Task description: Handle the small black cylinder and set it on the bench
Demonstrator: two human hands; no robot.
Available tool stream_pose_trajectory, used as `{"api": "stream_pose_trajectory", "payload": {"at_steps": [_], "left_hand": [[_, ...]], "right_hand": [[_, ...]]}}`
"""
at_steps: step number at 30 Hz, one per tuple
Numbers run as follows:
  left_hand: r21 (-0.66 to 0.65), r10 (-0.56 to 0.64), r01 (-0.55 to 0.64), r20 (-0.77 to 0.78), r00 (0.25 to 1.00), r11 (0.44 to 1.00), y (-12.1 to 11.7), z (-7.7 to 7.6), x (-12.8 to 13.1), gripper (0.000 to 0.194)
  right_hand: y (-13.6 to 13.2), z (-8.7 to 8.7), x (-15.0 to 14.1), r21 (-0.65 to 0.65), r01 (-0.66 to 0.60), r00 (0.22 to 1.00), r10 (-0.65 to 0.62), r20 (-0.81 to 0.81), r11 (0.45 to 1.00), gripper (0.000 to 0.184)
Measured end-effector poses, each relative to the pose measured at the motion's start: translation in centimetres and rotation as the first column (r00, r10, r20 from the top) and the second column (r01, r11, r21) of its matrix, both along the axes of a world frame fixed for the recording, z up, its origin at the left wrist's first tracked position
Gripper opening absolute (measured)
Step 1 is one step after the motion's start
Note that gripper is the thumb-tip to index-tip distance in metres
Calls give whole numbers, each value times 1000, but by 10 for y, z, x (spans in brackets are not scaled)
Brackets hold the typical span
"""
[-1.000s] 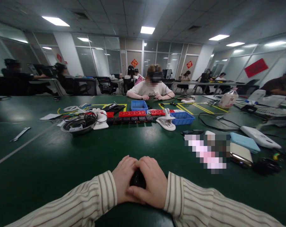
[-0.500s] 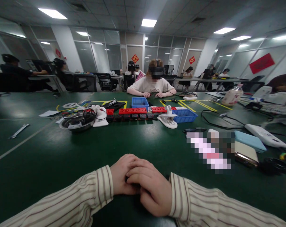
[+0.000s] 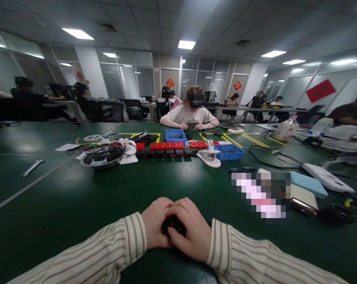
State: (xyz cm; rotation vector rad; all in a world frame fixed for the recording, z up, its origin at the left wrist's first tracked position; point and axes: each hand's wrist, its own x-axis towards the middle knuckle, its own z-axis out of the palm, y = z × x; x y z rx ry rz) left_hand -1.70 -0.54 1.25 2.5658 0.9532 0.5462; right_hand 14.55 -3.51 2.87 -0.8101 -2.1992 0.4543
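Observation:
Near the front of the green table, my left hand (image 3: 156, 221) and my right hand (image 3: 193, 228) meet with their fingers touching at the top. Both are curled round a dark, rounded object (image 3: 174, 225); part of it shows in the gap between them. Its kind cannot be made out, as the fingers and palms cover most of it. Striped cuffs reach both wrists.
Ahead lie red and black socket strips (image 3: 166, 146), a white clip stand (image 3: 210, 154), blue bins (image 3: 230, 153) and a metal bowl (image 3: 101, 161) with cables. A wrench (image 3: 31, 169) lies left; a cream case (image 3: 303, 199) lies right. A person (image 3: 190, 112) sits opposite.
My right hand has shifted its fingers back off my left hand and its thumb has lifted, so the dark object between the hands now shows. The view has tilted up slightly.

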Motion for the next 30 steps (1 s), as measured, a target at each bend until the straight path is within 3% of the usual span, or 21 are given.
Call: {"api": "stream_pose_trajectory", "payload": {"at_steps": [4, 9, 12, 14, 17, 20, 25, 30], "left_hand": [[-36, -62, 63, 2, 998, 997, 4, -3, -1, 33], [1, -74, 74, 51, 996, 997, 3, -4, -2, 54], [3, -64, 64, 78, 995, 998, 1, -2, -1, 63], [23, -26, 25, 61, 998, 999, 0, 0, 0, 65], [89, 37, -39, 23, 999, 995, -2, 4, 1, 69], [136, 51, -50, -2, 999, 989, -4, 4, 1, 62], [109, 85, -82, -25, 996, 991, -2, 1, 1, 40], [-12, -21, 21, -6, 1000, 1000, 2, 2, -1, 32]], "right_hand": [[-2, 4, 1, 117, -159, 984, 167, -56, 980, 28], [-3, 7, 3, 186, -262, 956, 281, -84, 947, 30], [-2, 6, 3, 196, -194, 966, 222, -133, 961, 24], [-1, 4, 3, 131, -105, 984, 121, -127, 986, 27], [0, 2, 1, 15, 58, 997, -57, -45, 998, 43], [1, 0, -1, -32, 150, 985, -147, 88, 988, 40], [1, 0, -1, -24, 171, 971, -164, 171, 985, 20], [-1, 2, 0, 56, 5, 998, -8, 62, 998, 16]]}}
